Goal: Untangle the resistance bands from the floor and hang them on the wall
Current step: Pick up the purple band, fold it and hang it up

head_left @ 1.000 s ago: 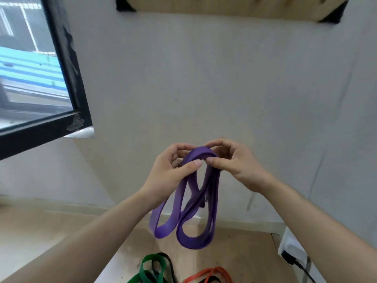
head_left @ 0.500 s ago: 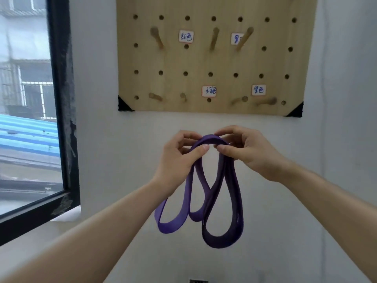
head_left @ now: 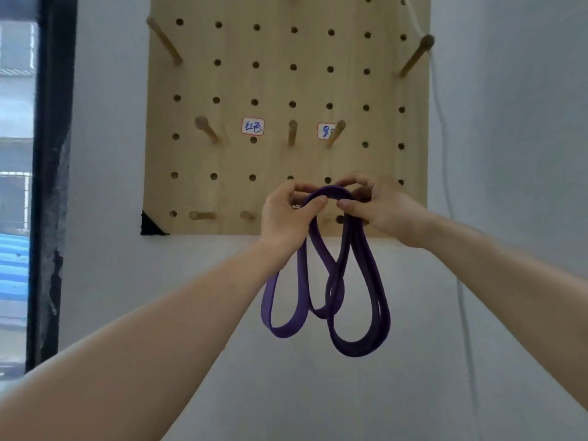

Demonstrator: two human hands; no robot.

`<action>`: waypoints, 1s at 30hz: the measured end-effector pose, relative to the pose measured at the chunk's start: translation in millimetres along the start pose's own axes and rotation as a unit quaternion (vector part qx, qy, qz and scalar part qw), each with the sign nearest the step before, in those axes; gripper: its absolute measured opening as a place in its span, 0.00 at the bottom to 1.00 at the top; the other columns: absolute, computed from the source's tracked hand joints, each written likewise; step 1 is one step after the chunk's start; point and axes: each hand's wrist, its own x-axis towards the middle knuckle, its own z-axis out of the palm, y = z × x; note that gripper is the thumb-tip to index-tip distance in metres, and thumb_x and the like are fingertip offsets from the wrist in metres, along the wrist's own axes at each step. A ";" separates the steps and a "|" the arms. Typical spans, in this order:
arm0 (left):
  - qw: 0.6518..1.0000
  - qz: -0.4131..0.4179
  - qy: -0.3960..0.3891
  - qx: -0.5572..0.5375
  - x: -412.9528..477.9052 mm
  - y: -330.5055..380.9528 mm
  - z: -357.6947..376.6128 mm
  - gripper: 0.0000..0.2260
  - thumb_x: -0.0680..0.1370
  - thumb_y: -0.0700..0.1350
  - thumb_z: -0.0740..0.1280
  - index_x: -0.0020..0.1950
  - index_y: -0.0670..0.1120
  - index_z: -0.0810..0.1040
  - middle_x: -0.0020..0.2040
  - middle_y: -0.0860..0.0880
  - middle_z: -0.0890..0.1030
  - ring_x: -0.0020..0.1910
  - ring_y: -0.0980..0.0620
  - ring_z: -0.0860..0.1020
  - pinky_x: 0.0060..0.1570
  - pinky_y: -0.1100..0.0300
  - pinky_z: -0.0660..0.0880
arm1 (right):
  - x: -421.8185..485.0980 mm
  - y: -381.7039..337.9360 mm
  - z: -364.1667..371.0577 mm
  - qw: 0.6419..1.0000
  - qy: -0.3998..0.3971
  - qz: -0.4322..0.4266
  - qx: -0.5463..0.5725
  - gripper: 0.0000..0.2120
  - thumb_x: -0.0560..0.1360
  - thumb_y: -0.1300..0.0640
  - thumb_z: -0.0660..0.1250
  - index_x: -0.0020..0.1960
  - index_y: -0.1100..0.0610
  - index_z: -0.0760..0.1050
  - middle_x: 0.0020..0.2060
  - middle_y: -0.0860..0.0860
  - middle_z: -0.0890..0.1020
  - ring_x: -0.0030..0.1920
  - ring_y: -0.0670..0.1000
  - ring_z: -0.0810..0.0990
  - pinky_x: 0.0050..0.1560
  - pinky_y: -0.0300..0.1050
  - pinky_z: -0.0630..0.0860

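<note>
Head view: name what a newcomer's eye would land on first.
A purple resistance band, pinched at its top by the left hand and right hand, hangs in loops at centre, before the lower edge of a wooden pegboard. The board fills the upper wall, its visible pegs bare; a dark window frame runs down the left.

Pegboard (head_left: 286, 74): top is cut by the frame edge, so upper rows aren't visible to me. Its lower-right corner + part of the bottom row sit behind the right hand (head_left: 386, 214) and left hand (head_left: 283, 218). 2nd label (head_left: 325, 131) is half covered by a peg (head_left: 336, 132); can't read it. Purple resistance band (head_left: 356, 313): the bits under both thumbs are hidden, and I can't tell whether its top touches the board behind it. Window (head_left: 19, 186) is cut off at left, view outside blurred. Both forearms run out of frame, btm left and right.
</note>
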 end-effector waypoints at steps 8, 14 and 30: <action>0.999 0.006 -0.020 0.048 28.8 -27.4 23.9 0.07 0.78 0.44 0.73 0.55 0.47 0.82 0.44 0.48 0.84 0.43 0.55 0.82 0.44 0.60 0.78 | 29.9 14.8 -17.8 0.982 -0.054 -0.009 -0.182 0.13 0.78 0.57 0.71 0.62 0.50 0.75 0.45 0.48 0.81 0.46 0.47 0.80 0.43 0.41 0.75; 0.992 -0.003 -0.024 0.125 48.7 -54.1 38.7 0.07 0.78 0.41 0.73 0.56 0.46 0.83 0.44 0.51 0.83 0.45 0.56 0.82 0.51 0.58 0.80 | 45.2 52.5 -12.7 0.968 -0.057 -0.003 -0.244 0.13 0.76 0.57 0.71 0.60 0.51 0.77 0.51 0.52 0.81 0.50 0.52 0.80 0.53 0.49 0.80; 0.974 0.018 -0.019 0.224 -5.9 -40.4 -15.5 0.10 0.75 0.43 0.74 0.55 0.53 0.81 0.50 0.58 0.82 0.50 0.55 0.81 0.56 0.53 0.79 | -8.7 70.1 0.2 0.964 0.093 -0.047 -0.243 0.16 0.75 0.56 0.72 0.62 0.52 0.78 0.59 0.48 0.80 0.59 0.46 0.71 0.60 0.46 0.73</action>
